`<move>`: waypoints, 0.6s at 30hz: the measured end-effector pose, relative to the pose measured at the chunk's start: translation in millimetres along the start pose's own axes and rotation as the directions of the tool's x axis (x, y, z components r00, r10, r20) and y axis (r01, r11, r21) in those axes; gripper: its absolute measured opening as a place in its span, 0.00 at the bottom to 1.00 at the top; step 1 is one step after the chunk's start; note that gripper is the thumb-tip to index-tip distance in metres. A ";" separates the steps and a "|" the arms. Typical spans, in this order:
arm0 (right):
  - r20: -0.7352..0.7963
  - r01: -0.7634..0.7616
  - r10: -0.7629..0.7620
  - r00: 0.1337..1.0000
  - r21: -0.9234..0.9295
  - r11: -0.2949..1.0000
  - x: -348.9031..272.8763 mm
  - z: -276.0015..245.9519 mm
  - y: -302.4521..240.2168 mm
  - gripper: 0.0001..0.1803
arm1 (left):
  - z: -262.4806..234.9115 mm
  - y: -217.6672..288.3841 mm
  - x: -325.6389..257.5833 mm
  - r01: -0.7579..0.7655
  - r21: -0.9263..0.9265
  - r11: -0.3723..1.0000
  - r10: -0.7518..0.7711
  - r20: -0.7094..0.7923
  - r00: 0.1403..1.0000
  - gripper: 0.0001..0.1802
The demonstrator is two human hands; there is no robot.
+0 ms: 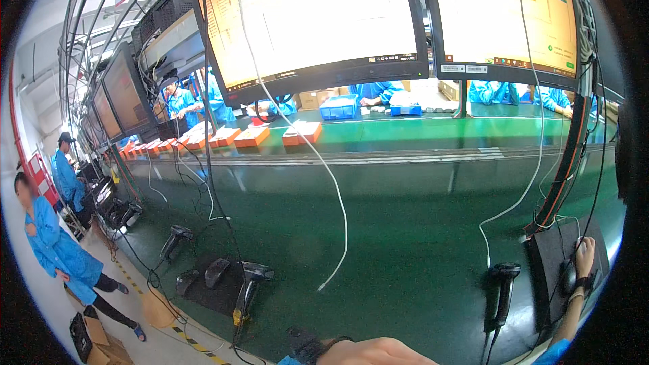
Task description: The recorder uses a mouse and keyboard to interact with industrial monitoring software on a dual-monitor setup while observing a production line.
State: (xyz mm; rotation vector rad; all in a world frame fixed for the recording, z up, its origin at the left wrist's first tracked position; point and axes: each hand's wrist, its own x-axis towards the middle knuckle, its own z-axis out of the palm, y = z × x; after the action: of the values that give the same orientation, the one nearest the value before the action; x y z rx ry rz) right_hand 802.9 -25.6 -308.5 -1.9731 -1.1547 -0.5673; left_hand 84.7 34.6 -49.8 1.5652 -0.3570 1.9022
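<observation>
My right hand (585, 255) is at the far right, a black band on its wrist. It rests over a dark computer mouse (570, 279), which it partly hides, on a black mouse pad (549, 267). At the lower edge, the back of my left hand (378, 351) shows beside a dark wristband (306, 345). Its fingers are cut off by the frame, so its grip is hidden. A black barcode scanner (503, 294) lies left of the pad. Another scanner (250, 290), with yellow at its handle, lies near the bench's front edge.
Two lit monitors (318, 27) hang over the green bench (405, 230), with loose white cables dangling. More mice (216, 272) and a scanner (176, 242) are at left. Orange boxes (301, 134) and blue bins (339, 107) stand behind. People in blue coats work opposite; one person (61, 243) stands in the left aisle.
</observation>
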 end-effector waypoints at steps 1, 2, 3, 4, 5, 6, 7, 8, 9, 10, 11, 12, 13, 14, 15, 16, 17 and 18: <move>-0.004 -0.010 0.010 1.000 -0.010 1.000 -4.3 -8.4 4.0 0.16 | 3.3 -0.3 -1.1 0.022 0.048 0.999 -0.022 0.007 1.000 0.05; -0.022 -0.013 0.012 1.000 -0.028 1.000 -8.5 -17.2 7.4 0.16 | 7.5 -1.0 -1.7 0.042 0.096 0.994 -0.044 0.014 0.999 0.06; -0.034 -0.004 0.003 0.999 -0.034 0.999 -7.3 -15.6 5.8 0.16 | 8.6 0.1 -0.7 0.042 0.099 0.994 -0.043 0.013 0.999 0.06; -0.033 -0.002 0.001 0.999 -0.034 0.999 -6.6 -15.4 4.9 0.16 | 11.3 0.9 0.8 0.055 0.115 0.992 -0.052 -0.030 0.998 0.06; -0.032 -0.004 0.003 0.999 -0.042 0.999 -6.8 -16.5 4.8 0.16 | 14.1 2.5 1.8 0.070 0.129 0.989 -0.061 -0.072 0.995 0.07; -0.030 -0.009 0.008 1.000 -0.050 0.999 -8.2 -18.1 5.6 0.16 | 15.4 7.0 3.0 0.073 0.127 0.989 -0.064 -0.072 0.995 0.07; -0.030 -0.014 0.013 0.999 -0.054 0.998 -11.0 -21.2 7.6 0.16 | 15.1 13.6 4.8 0.162 0.170 0.972 -0.156 -0.047 0.987 0.07; -0.028 -0.025 0.023 0.999 -0.061 0.998 -15.1 -25.9 10.8 0.16 | 16.0 15.6 5.4 0.249 0.213 0.945 -0.249 -0.025 0.968 0.07; -0.022 -0.018 0.017 1.000 -0.052 0.998 -10.6 -17.5 8.1 0.16 | 12.3 17.9 6.5 0.244 0.224 0.944 -0.243 -0.030 0.970 0.07; -0.018 -0.010 0.009 1.000 -0.043 0.999 -6.6 -10.2 5.6 0.16 | 8.5 18.8 7.8 0.217 0.210 0.953 -0.217 -0.024 0.976 0.06; -0.009 0.004 -0.004 1.000 -0.035 0.999 -2.8 -2.9 2.9 0.16 | 4.6 19.1 8.4 0.191 0.195 0.962 -0.191 -0.018 0.981 0.06; -0.006 0.007 -0.007 1.000 -0.038 0.999 -3.6 -6.0 5.6 0.17 | 5.2 13.2 7.0 0.192 0.192 0.963 -0.192 -0.017 0.981 0.06; -0.007 0.006 -0.006 1.000 -0.039 0.999 -4.0 -7.6 7.7 0.17 | 6.0 4.3 4.5 0.115 0.100 0.988 -0.114 -0.016 0.993 0.06; -0.008 0.002 -0.002 1.000 -0.040 0.999 -3.8 -8.0 9.0 0.17 | 5.9 -0.9 3.1 0.036 0.010 0.999 -0.035 -0.023 0.999 0.06; -0.008 -0.005 0.005 1.000 -0.044 0.999 -5.2 -9.9 11.6 0.18 | 5.3 -2.6 2.6 0.038 0.006 0.999 -0.038 -0.022 0.999 0.06; -0.008 -0.008 0.007 1.000 -0.046 0.999 -5.9 -10.7 13.5 0.18 | 4.4 -3.4 2.2 0.033 0.008 0.999 -0.033 0.005 0.999 0.06; -0.016 -0.011 0.010 1.000 -0.049 0.999 -6.0 -10.3 14.8 0.19 | 3.6 -4.4 1.6 0.027 0.011 1.000 -0.027 0.033 0.999 0.06; -0.024 -0.013 0.012 1.000 -0.051 0.999 -5.9 -9.7 16.3 0.21 | 2.6 -5.8 0.3 0.028 0.010 1.000 -0.028 0.032 0.999 0.06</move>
State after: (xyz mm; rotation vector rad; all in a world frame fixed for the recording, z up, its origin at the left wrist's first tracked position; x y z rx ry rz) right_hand 814.3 -41.3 -313.0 -2.0104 -1.1227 -0.6175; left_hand 90.3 37.6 -49.8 1.6012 -0.3387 1.8620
